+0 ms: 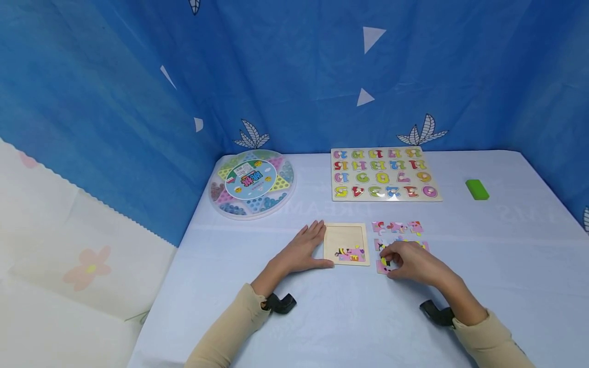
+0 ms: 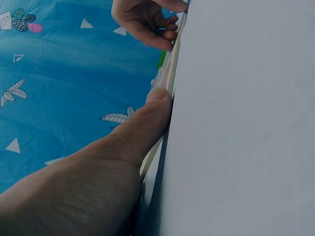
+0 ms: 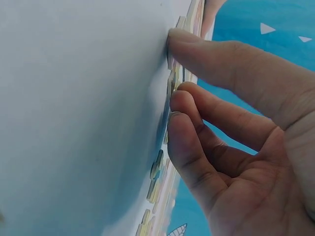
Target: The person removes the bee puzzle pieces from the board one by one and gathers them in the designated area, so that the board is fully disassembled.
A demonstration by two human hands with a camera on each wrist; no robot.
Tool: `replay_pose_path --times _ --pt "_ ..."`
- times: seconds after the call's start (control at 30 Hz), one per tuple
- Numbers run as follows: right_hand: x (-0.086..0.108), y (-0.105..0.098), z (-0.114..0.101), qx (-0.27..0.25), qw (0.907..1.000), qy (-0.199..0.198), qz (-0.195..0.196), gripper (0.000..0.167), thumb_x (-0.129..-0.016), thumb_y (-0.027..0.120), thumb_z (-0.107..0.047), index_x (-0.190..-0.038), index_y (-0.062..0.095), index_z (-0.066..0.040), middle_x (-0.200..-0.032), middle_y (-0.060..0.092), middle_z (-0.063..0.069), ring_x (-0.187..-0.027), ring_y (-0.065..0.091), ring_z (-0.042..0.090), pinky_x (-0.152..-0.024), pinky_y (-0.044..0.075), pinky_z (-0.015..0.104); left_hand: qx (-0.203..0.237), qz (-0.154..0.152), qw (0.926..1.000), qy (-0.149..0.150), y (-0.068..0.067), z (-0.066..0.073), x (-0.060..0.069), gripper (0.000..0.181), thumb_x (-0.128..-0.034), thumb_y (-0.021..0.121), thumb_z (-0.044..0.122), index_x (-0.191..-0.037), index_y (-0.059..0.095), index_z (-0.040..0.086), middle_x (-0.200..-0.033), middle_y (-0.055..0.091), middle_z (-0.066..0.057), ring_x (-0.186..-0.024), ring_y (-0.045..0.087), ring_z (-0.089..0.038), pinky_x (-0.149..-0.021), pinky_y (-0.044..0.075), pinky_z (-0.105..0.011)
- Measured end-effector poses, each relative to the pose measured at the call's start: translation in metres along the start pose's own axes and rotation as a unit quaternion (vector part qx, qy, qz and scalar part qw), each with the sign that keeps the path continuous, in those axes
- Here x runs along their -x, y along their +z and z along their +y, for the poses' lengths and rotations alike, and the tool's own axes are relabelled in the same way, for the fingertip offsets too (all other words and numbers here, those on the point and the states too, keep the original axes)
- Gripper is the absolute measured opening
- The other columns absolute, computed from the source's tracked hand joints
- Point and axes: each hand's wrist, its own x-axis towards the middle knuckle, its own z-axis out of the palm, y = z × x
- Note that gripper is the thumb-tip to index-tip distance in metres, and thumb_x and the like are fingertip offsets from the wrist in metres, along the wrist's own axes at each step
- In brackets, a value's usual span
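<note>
A shallow square wooden puzzle tray (image 1: 367,240) lies on the table, with a few joined pink and yellow pieces (image 1: 352,254) along its lower right. My left hand (image 1: 301,250) rests at the tray's left side, fingers extended to its upper corner and thumb (image 2: 158,96) on the near edge. To the right, several loose puzzle pieces (image 1: 415,227) lie in rows. Over the nearest row, my right hand (image 1: 416,263) pinches a puzzle piece (image 1: 383,267) between thumb and curled fingers, still at table level. Its palm and fingers partly cover the neighbouring pieces.
Behind the tray lies a wooden number board (image 1: 386,176). A round, clear-lidded game box (image 1: 253,184) sits at the back left. On the far right is a green block (image 1: 477,189). Blue curtain (image 1: 294,76) hangs along the table's back edge.
</note>
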Motion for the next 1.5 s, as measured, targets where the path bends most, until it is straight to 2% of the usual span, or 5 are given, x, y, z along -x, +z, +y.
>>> replay_pose_path --times 0.43,0.77,0.97,1.23,1.5 --pt "-0.002 0.000 0.000 0.008 0.9999 0.000 0.007 0.034 -0.070 0.085 -0.009 -0.101 0.072 -0.004 -0.081 0.060 -0.003 -0.076 0.050 0.013 -0.061 0.045 0.021 0.001 0.003 1.0000 0.002 0.000 -0.002 0.000 0.104 -0.0850 0.059 0.067 -0.157 0.011 0.008 -0.166 0.005 -0.004 -0.154 0.001 -0.018 -0.126 0.007 -0.040" --pt "-0.005 -0.002 -0.003 0.013 0.9998 0.014 0.006 0.043 -0.067 0.088 -0.017 -0.104 0.071 -0.004 -0.084 0.061 -0.002 -0.078 0.051 0.013 -0.063 0.046 0.022 0.014 -0.004 0.9999 -0.005 -0.001 0.000 0.002 0.103 -0.0850 0.060 0.065 -0.157 0.013 0.009 -0.166 0.006 -0.003 -0.154 0.000 -0.016 -0.126 0.006 -0.038" --pt "-0.012 -0.002 -0.011 0.013 0.9998 0.010 0.005 0.041 -0.069 0.087 -0.018 -0.104 0.070 -0.006 -0.087 0.062 -0.002 -0.079 0.051 0.013 -0.067 0.048 0.024 0.012 -0.004 0.9999 -0.003 -0.001 0.000 0.001 0.103 -0.0852 0.060 0.065 -0.157 0.012 0.009 -0.166 0.006 -0.003 -0.154 0.000 -0.016 -0.126 0.006 -0.038" --pt "-0.021 -0.001 -0.025 0.006 0.9999 -0.009 0.007 0.039 -0.068 0.088 -0.014 -0.101 0.069 -0.007 -0.085 0.061 -0.001 -0.078 0.051 0.014 -0.066 0.047 0.023 0.006 -0.004 1.0000 -0.003 0.000 0.000 0.000 0.104 -0.0848 0.060 0.066 -0.157 0.012 0.009 -0.166 0.005 -0.003 -0.154 0.000 -0.016 -0.126 0.006 -0.039" --pt "-0.034 0.000 -0.036 0.009 0.9995 -0.032 0.000 0.039 -0.070 0.087 -0.016 -0.104 0.070 -0.007 -0.085 0.061 -0.002 -0.076 0.049 0.013 -0.065 0.045 0.023 -0.002 -0.009 0.9998 -0.015 0.001 0.000 -0.001 0.104 -0.0845 0.059 0.068 -0.157 0.011 0.009 -0.166 0.005 -0.002 -0.154 0.000 -0.016 -0.126 0.006 -0.039"
